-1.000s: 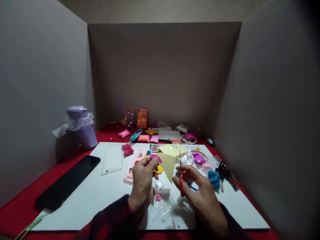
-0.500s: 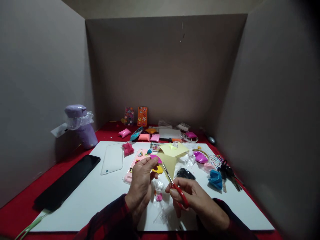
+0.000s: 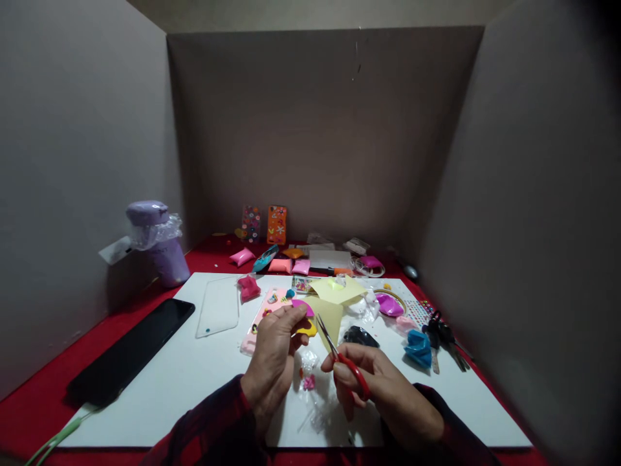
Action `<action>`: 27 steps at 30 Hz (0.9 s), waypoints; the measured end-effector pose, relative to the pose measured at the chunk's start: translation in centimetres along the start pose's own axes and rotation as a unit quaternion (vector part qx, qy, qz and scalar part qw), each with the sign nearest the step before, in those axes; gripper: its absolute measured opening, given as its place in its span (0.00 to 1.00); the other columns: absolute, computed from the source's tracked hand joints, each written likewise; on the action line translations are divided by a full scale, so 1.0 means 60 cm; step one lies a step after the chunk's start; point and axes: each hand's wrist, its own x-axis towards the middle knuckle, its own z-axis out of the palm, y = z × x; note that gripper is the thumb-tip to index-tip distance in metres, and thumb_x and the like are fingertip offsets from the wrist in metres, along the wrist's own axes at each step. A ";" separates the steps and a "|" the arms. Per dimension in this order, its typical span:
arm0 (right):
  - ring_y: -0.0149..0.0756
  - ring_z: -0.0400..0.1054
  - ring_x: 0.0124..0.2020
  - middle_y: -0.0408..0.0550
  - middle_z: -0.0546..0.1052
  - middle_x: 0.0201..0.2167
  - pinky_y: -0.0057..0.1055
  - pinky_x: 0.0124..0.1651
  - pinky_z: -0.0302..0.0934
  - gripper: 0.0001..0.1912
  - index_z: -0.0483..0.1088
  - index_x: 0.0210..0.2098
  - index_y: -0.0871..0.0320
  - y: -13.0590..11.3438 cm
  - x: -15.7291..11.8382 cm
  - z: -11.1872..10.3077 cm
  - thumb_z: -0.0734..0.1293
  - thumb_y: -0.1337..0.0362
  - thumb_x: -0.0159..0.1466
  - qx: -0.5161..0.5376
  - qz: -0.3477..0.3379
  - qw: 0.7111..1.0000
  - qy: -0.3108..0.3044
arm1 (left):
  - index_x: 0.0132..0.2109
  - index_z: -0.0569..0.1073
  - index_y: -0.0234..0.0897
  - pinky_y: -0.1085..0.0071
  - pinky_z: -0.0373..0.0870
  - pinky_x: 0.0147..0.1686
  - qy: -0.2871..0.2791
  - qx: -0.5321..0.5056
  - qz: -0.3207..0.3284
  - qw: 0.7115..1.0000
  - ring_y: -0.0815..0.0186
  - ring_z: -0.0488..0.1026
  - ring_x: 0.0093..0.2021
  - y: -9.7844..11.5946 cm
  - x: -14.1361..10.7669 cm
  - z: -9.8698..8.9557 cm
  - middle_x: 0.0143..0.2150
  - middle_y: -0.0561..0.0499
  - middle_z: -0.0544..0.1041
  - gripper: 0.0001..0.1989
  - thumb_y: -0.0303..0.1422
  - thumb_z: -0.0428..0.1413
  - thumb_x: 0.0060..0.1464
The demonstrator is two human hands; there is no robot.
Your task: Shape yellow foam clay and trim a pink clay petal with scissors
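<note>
Above the white board [image 3: 160, 388], my left hand [image 3: 274, 356] pinches a thin magenta piece [image 3: 303, 307] with a rounded edge between thumb and fingers. Its material is unclear. My right hand [image 3: 383, 388] grips small scissors [image 3: 358, 378] with red handles, their narrow metal blades pointing up and left. The tips are close to the magenta piece but apart from it. Behind my left hand lies a pink phone case [image 3: 257, 323] with small colourful figures, partly covered by the hand. A yellow lump [image 3: 306, 327] shows just beyond my left fingers.
A clear phone case [image 3: 218, 307] and a black phone [image 3: 136, 349] lie to the left, near a purple bottle [image 3: 167, 255]. Pale yellow paper [image 3: 332, 317], a black packet [image 3: 361, 336], a blue packet [image 3: 417, 348] and keys [image 3: 451, 349] lie to the right.
The scissors have shifted slightly right, away from the magenta piece. My left hand holds the piece in nearly the same place.
</note>
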 end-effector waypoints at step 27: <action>0.22 0.49 0.16 0.40 0.63 0.15 0.22 0.22 0.39 0.21 0.67 0.38 0.66 0.005 0.001 -0.001 0.66 0.51 0.60 0.030 -0.002 0.999 -0.019 | 0.28 0.68 0.34 0.78 0.57 0.22 -0.037 0.004 0.010 0.999 0.74 0.63 0.24 0.002 -0.003 -0.004 0.25 0.54 0.67 0.09 0.34 0.59 0.44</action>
